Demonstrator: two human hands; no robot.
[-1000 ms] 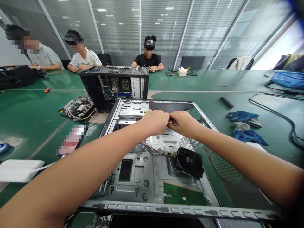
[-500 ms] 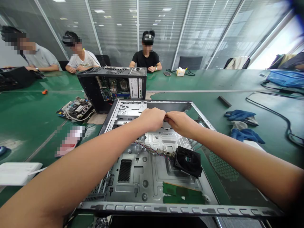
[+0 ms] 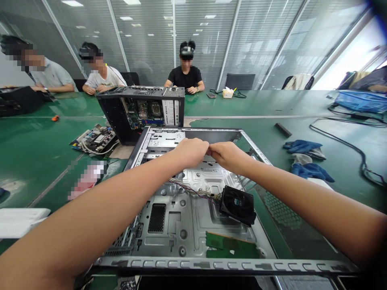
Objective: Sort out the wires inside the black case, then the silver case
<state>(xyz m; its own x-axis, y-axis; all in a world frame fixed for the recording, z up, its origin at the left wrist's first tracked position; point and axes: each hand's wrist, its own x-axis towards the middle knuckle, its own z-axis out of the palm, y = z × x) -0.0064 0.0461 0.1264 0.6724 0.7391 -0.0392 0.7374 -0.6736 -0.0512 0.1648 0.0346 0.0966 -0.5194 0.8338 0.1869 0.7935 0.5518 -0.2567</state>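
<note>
An open computer case [image 3: 193, 264] lies on its side in front of me. Over its far half, my left hand [image 3: 195, 152] and my right hand [image 3: 225, 155] meet, both with fingers curled closed. Whatever they pinch is hidden behind the knuckles. Below them a black case fan [image 3: 237, 204] rests on the metal floor of the case, with a twisted cable bundle [image 3: 196, 191] running left from it. Two green memory modules [image 3: 231, 241] lie near the front rail. A silver drive cage [image 3: 166, 137] sits at the far left of the case.
Behind stands another opened computer tower [image 3: 116, 117], with a loose motherboard [image 3: 95, 139] to its left. Blue-grey gloves [image 3: 305, 151] and a black cable [image 3: 338, 133] lie at right. A white box-shaped item [image 3: 22, 221] is at left. Several people sit across the green table [image 3: 256, 106].
The whole view has shifted very slightly. Both hands stay together over the far half of the case, and nothing else has visibly moved.
</note>
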